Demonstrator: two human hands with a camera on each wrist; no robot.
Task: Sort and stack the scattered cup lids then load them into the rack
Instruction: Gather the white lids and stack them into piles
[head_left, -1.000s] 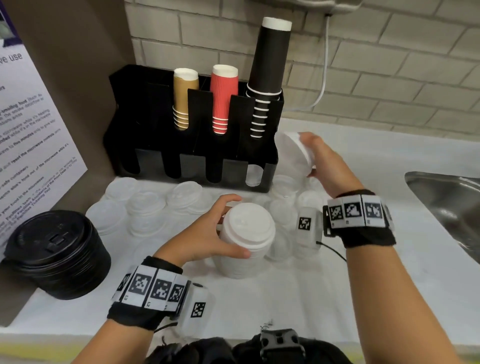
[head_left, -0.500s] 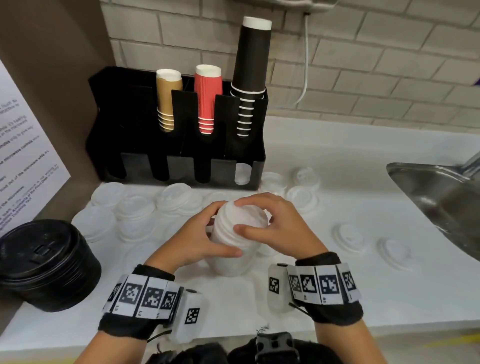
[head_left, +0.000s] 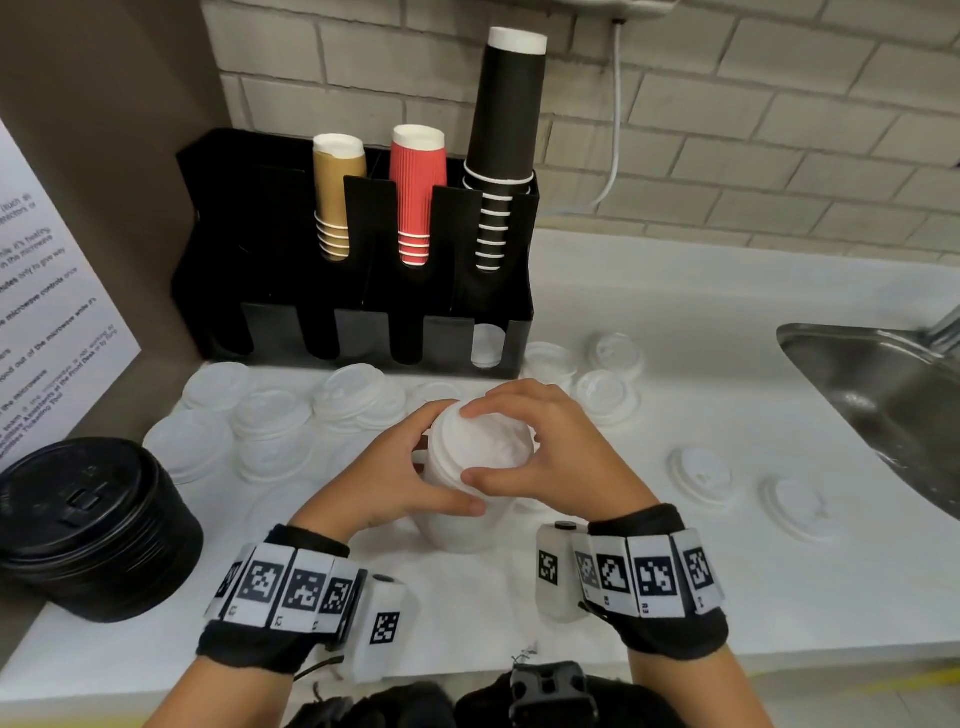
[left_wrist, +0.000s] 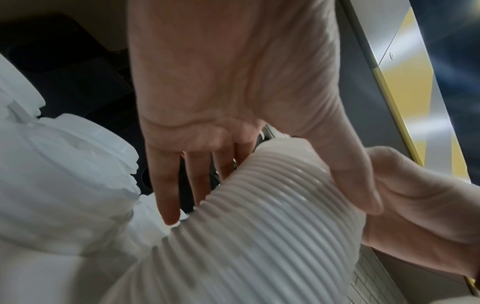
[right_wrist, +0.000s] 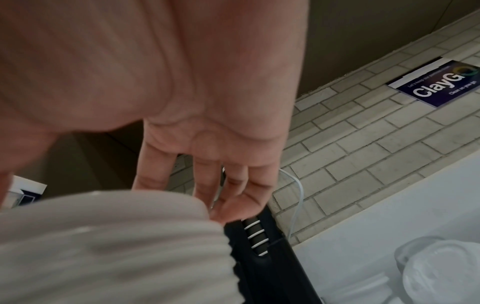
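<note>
A lid stack (head_left: 480, 467) stands on the counter (head_left: 675, 312) before the rack (head_left: 363, 291), sink (head_left: 883, 384) to the right.

White ribbed stack of lids (head_left: 480, 467); black rack (head_left: 291, 291) holding tan cups (head_left: 335, 202), red ribbed cups (head_left: 417, 200), black white-rimmed cups (head_left: 506, 140); black lids (head_left: 93, 525).

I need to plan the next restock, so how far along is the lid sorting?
Done: a tall white lid stack and a black lid stack stand on the counter. In hand: left hand and right hand grip the white stack. Left: loose lids lie scattered; the rack shows white in just one front slot.
</note>
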